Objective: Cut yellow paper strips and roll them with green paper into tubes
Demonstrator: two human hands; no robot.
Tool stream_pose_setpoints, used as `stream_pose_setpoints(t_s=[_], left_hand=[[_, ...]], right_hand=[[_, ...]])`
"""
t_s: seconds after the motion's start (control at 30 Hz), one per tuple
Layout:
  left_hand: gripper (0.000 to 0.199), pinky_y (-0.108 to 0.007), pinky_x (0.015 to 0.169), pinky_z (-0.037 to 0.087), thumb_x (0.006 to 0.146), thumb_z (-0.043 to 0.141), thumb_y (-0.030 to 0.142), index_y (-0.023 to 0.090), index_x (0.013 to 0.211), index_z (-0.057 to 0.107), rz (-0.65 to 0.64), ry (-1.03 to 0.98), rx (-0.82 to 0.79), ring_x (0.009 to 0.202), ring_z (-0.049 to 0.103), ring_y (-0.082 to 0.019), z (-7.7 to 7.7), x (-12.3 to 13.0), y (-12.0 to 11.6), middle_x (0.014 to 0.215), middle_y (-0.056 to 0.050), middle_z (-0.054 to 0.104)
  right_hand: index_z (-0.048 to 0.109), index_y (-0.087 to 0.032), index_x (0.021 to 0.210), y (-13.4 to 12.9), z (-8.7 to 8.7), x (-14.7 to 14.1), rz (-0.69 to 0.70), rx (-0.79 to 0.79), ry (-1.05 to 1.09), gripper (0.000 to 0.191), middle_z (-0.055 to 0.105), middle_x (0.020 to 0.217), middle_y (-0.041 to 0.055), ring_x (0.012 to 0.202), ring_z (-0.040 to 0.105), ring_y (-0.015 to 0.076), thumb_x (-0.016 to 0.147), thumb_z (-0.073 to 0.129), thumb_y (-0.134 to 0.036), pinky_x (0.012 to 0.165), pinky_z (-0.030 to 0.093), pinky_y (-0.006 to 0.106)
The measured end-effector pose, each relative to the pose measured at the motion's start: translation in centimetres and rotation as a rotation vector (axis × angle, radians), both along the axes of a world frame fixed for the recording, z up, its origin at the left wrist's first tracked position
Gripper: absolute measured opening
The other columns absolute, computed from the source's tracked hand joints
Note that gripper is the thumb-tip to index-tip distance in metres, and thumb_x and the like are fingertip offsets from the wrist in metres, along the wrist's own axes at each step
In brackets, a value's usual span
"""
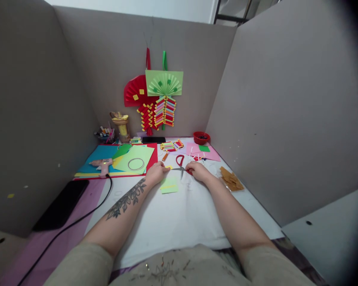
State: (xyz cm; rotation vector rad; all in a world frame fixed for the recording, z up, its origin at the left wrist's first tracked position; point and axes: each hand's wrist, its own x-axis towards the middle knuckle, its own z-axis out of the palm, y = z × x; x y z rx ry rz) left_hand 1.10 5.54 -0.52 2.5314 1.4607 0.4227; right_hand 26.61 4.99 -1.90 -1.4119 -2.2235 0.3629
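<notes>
Between the fingertips of my left hand is a small piece of yellow paper. My right hand grips scissors by one of their red handle loops; the other loop stands free above. The blades are spread apart, one reaching left to the yellow paper and the other pointing toward me. Just below my hands lies a light green paper with a yellow strip across it. Behind the scissors are an orange-brown stick-like piece and bundles of coloured paper rolls.
A pink glue gun rests on coloured paper sheets at left, its black cord crossing the table. A black phone-like slab lies nearer. At right are a brown-filled packet and red bowl. Grey panels enclose the table; paper ornaments hang behind.
</notes>
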Motion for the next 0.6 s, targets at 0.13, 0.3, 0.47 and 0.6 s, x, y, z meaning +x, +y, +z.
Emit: stream_pose_setpoints(t_s=[0.13, 0.3, 0.47, 0.6], left_hand=[[0.032, -0.026, 0.079, 0.041, 0.089, 0.043, 0.035, 0.025, 0.101, 0.071, -0.011, -0.049, 0.016, 0.093, 0.056, -0.018, -0.2, -0.3, 0.1, 0.105, -0.006, 0.059], [0.029, -0.024, 0.079, 0.042, 0.087, 0.046, 0.027, 0.023, 0.094, 0.073, -0.03, -0.092, 0.041, 0.09, 0.057, -0.017, -0.3, -0.9, 0.2, 0.102, -0.005, 0.062], [0.032, -0.026, 0.076, 0.042, 0.088, 0.043, 0.031, 0.026, 0.104, 0.071, 0.011, 0.032, 0.048, 0.09, 0.056, -0.019, -0.1, -1.2, -0.2, 0.095, -0.007, 0.061], [0.033, -0.026, 0.073, 0.042, 0.088, 0.042, 0.029, 0.029, 0.108, 0.068, 0.042, 0.068, 0.009, 0.088, 0.058, -0.019, -0.1, -0.8, -0.5, 0.095, -0.007, 0.061]], right_hand=[[0.069, -0.017, 0.082, 0.0, -0.1, 0.0, 0.013, 0.005, 0.024, 0.033, 0.061, 0.081, 0.005, 0.075, 0.054, 0.0144, 0.069, 0.045, 0.003, 0.073, 0.041, 0.024], [0.069, -0.017, 0.082, 0.1, -0.4, 0.3, 0.027, 0.018, 0.038, 0.032, 0.061, 0.082, 0.0048, 0.075, 0.055, 0.0144, 0.071, 0.046, 0.002, 0.073, 0.041, 0.024], [0.069, -0.019, 0.084, 0.1, -0.5, 0.3, 0.001, 0.011, 0.047, 0.032, 0.061, 0.084, 0.0046, 0.076, 0.055, 0.0142, 0.073, 0.047, 0.001, 0.074, 0.042, 0.024], [0.069, -0.019, 0.084, 0.1, -0.5, 0.4, -0.012, 0.018, 0.06, 0.032, 0.061, 0.085, 0.0044, 0.078, 0.055, 0.0141, 0.073, 0.048, 0.001, 0.075, 0.042, 0.024]])
